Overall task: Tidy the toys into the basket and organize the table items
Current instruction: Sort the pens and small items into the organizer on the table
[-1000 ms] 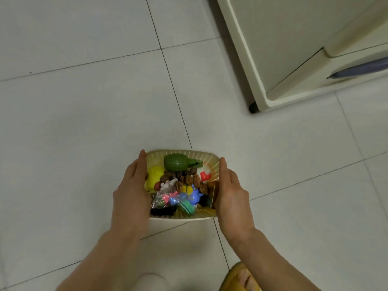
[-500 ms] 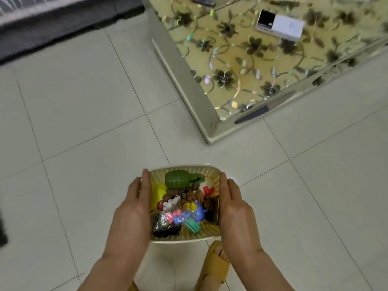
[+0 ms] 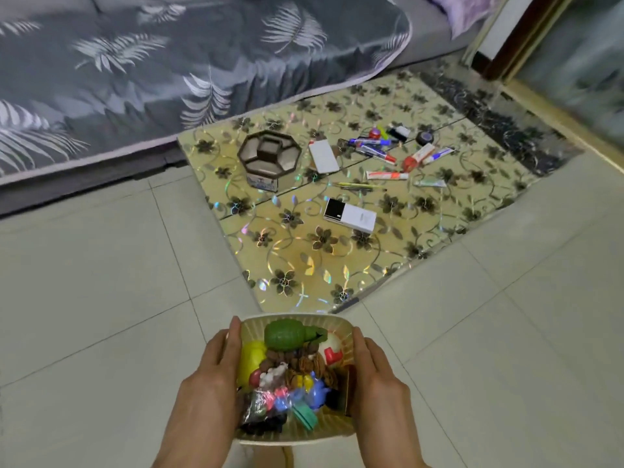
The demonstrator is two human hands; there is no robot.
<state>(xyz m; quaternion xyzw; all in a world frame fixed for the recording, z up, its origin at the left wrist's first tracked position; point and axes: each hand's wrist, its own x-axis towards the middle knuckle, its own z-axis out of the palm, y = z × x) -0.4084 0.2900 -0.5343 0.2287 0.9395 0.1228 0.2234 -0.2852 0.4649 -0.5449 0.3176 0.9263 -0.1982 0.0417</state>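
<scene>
I carry a cream slatted basket (image 3: 337, 324) above the tiled floor, low in the middle of the view. It is full of small toys, with a green toy grenade (image 3: 287, 336) on top and a yellow toy (image 3: 251, 361) at its left. My left hand (image 3: 209, 376) grips the basket's left side, thumb over the rim. My right hand (image 3: 378, 380) grips its right side the same way. Ahead stands the low table (image 3: 304, 265) with its floral top, strewn with tubes (image 3: 386, 175), pens and a white box (image 3: 351, 216).
An octagonal compartment tray (image 3: 270, 153) sits at the table's back left, a white card (image 3: 323, 157) beside it. A sofa with a grey leaf-print cover (image 3: 135, 79) runs behind the table. A dark door frame (image 3: 520, 35) stands at the upper right.
My view has swung upward from the floor and table corner, so the whole tabletop and the sofa now show. Both hands keep the same hold on the basket.
</scene>
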